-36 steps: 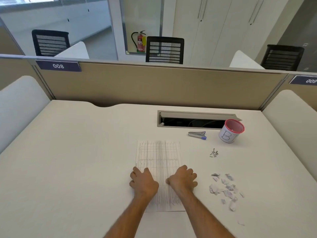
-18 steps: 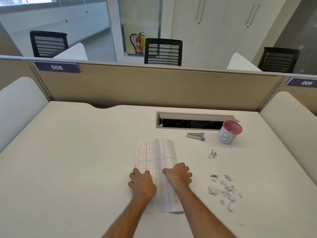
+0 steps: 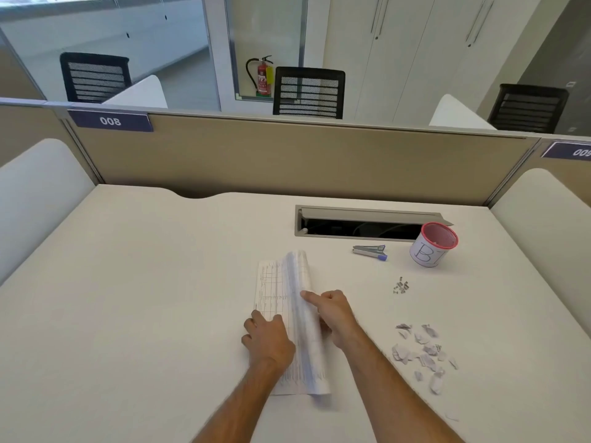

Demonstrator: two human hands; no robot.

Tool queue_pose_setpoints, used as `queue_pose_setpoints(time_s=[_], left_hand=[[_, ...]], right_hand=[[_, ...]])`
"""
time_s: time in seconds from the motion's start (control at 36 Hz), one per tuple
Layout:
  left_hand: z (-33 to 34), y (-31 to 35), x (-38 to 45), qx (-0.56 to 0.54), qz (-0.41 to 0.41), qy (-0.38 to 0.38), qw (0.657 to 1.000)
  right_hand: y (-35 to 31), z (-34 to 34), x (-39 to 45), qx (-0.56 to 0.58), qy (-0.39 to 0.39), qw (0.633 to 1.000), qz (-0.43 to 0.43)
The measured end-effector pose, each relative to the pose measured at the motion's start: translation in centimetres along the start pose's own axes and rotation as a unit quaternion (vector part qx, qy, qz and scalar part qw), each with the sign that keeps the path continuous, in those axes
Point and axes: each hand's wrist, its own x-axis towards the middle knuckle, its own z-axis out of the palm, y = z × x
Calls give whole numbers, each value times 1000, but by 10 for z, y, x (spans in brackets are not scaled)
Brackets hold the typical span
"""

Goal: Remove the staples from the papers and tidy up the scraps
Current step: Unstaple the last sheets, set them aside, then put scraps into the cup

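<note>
A stack of printed papers [image 3: 275, 289] lies in the middle of the white desk [image 3: 144, 298]. Its right half is lifted and curled over toward the left. My left hand [image 3: 267, 338] presses flat on the stack's lower left part. My right hand [image 3: 332, 314] grips the raised right edge, thumb pointing left along the fold. A silver and blue staple remover [image 3: 370, 251] lies farther back on the right. A small pile of pulled staples [image 3: 401, 286] sits to the right of the papers. Torn paper scraps [image 3: 422, 354] lie scattered near the right front.
A red-rimmed mesh cup [image 3: 432, 245] with a white label stands at the back right, next to the open cable slot [image 3: 361, 225]. A beige partition [image 3: 287, 158] closes off the desk's far edge, and white side panels flank it.
My right hand has lifted the right side of the papers and rolled it leftward over the stack. My left hand stayed pressed on the lower left.
</note>
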Motion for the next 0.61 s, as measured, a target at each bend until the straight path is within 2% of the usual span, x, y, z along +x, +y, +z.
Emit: queue_pose_setpoints(time_s=[0.19, 0.33, 0.5, 0.61], left_hand=[[-3, 1, -1, 5, -3, -7, 1000], [-4, 0, -2, 7, -5, -11, 1000], [-8, 1, -1, 5, -16, -33, 999], [-17, -1, 6, -73, -44, -8, 996]], right_hand=[[-2, -4, 0, 38, -53, 998, 2], [-3, -10, 2, 57, -8, 998, -34], [-1, -22, -2, -65, 63, 991, -95], [0, -29, -8, -45, 57, 989, -127]])
